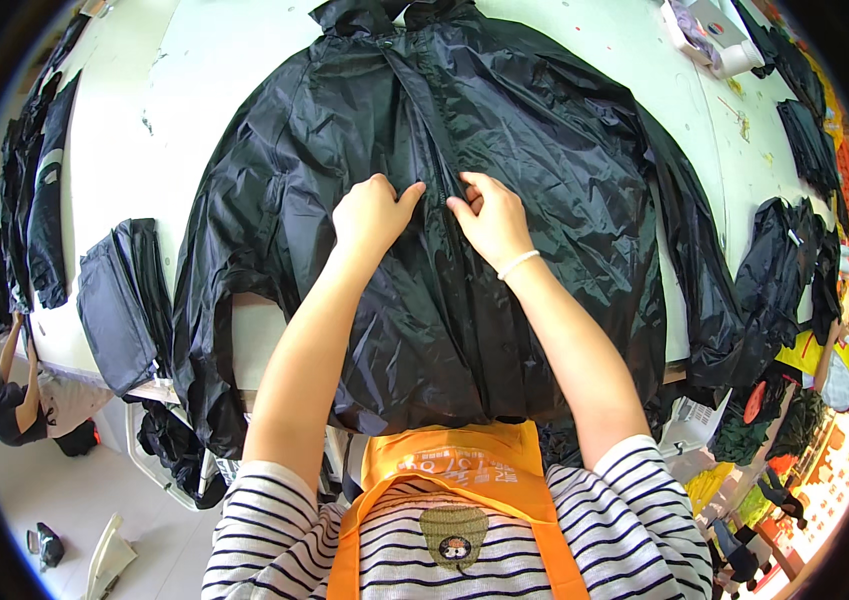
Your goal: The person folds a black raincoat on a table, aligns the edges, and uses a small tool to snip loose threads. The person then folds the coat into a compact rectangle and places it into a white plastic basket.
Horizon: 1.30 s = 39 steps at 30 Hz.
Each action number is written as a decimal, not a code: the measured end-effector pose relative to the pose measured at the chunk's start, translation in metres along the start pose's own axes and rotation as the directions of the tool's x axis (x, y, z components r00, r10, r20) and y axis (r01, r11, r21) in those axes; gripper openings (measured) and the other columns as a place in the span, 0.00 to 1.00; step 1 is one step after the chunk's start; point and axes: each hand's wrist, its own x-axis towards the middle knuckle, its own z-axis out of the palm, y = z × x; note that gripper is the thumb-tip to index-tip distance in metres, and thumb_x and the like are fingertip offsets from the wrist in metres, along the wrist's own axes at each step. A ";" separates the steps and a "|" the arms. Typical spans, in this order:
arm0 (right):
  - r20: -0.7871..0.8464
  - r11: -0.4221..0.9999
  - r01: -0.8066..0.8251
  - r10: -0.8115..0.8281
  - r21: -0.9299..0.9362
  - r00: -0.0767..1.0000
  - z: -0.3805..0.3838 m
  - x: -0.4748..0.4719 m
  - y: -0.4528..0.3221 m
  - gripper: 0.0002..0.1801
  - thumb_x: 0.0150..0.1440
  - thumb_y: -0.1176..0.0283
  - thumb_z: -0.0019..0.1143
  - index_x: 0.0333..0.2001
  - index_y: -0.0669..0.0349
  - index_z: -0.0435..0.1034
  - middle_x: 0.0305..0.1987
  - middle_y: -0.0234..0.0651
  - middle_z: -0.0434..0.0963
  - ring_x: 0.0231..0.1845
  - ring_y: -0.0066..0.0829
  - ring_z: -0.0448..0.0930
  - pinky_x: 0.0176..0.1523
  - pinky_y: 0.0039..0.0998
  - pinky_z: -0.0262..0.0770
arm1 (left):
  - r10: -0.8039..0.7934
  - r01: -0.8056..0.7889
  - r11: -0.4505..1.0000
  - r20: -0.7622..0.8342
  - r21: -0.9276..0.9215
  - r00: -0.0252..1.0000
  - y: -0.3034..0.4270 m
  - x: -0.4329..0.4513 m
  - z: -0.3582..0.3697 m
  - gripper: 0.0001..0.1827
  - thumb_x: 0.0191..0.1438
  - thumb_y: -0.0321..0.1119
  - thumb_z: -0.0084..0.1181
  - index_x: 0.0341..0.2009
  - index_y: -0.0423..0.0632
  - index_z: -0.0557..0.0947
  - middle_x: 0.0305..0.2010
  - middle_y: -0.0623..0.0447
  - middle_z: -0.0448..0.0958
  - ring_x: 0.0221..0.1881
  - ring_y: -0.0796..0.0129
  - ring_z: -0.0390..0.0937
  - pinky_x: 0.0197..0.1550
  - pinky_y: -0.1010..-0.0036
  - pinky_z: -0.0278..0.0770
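A black hooded rain jacket [559, 172] lies spread over the pale table [120, 150], its collar at the far side and its hem at my orange apron [454, 450]. A dark zipper [441, 180] runs down its middle. My left hand [373, 214] rests on the front just left of the zipper, thumb pointing towards it. Right of the zipper, my right hand [492, 214], with a white band on the wrist, pinches the edge of the front flap between thumb and fingers. Whether the left fingers grip fabric is hidden by the hand.
Folded black garments [120, 300] lie at the left table edge, others [807, 142] at the right. A white tray [687, 34] and a white cup [739, 60] stand at the back right. Co-workers stand at left [15, 405] and right [841, 367]. A white bin [161, 450] holds black fabric below the table.
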 end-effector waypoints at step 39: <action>-0.059 0.999 0.022 -0.020 0.047 0.998 0.005 -0.013 0.013 0.23 0.57 0.62 0.51 0.49 0.70 0.68 0.37 0.51 0.78 0.38 0.50 0.78 0.44 0.37 0.73 | -0.096 0.145 0.967 -0.233 0.207 0.968 -0.100 -0.249 0.018 0.42 0.46 0.48 0.60 0.63 0.44 0.60 0.69 0.37 0.49 0.69 0.44 0.46 0.65 0.45 0.43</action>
